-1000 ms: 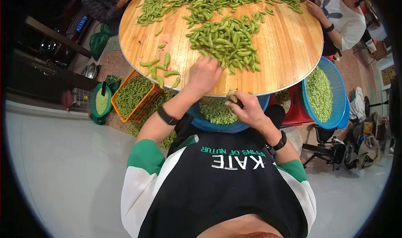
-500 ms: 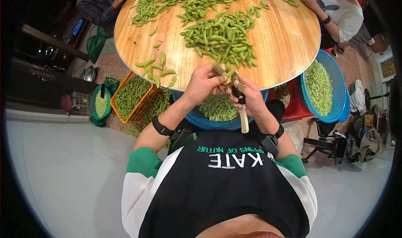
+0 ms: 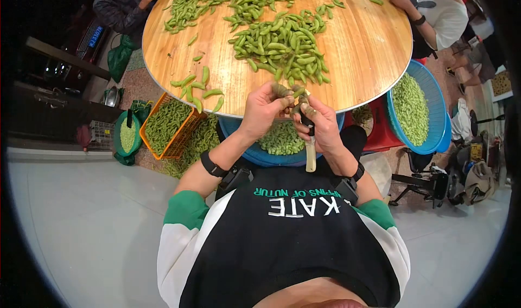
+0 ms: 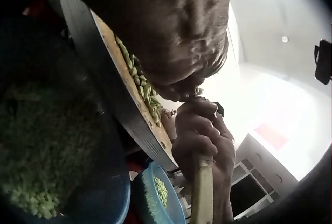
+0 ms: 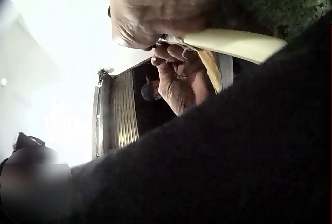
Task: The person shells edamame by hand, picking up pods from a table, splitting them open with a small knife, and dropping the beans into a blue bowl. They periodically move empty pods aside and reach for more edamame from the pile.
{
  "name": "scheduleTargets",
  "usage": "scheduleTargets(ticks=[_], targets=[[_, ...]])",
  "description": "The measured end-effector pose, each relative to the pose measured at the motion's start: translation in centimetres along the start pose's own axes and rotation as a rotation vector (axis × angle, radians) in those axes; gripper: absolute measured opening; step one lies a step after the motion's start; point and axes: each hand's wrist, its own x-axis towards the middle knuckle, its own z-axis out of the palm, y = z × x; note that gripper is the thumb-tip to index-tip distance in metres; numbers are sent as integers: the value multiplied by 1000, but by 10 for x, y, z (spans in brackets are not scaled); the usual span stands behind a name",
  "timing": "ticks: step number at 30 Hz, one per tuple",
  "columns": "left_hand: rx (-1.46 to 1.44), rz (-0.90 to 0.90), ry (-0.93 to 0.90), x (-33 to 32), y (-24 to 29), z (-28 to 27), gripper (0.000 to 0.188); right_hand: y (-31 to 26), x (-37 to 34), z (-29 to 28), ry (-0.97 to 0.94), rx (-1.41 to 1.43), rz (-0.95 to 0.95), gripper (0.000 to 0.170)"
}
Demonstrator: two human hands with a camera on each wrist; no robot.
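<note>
At the near edge of the round wooden table the two hands meet. My left hand pinches a green pod by one end. My right hand grips a tool with a pale handle that points down toward the body; the fingers hide its working end. In the left wrist view the right hand is curled round the handle. The right wrist view shows the same handle under the right hand. A heap of pods lies beyond the hands.
Below the hands sits a blue basin of shelled beans. A blue basket of beans stands right, an orange crate of pods left. Two people sit across the table, at its left and right.
My left hand has come back from the pod heap to the right hand, with a pod between the fingers. The right hand has turned, bringing the pale handle into view.
</note>
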Motion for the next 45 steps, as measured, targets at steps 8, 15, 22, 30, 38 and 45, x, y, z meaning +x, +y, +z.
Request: scheduleTargets(ticks=[8,15,22,30,38,45], targets=[[-200,-64,-124,7,3,-11,7,-7,-1,-5,-62,142,55,21],[-221,-147,-220,3,5,-3,18,-11,-3,-4,2,270,156,18],[1191,743,-258,-6,27,5,20,-11,-9,-13,-35,246,294,13],[186,7,-85,-13,22,11,4,-10,-18,-5,-68,127,111,20],[350,-31,7,-20,14,21,5,2,-9,-12,50,-459,-191,16],[899,475,-58,-31,9,24,7,5,-2,-13,193,-1130,-812,27]])
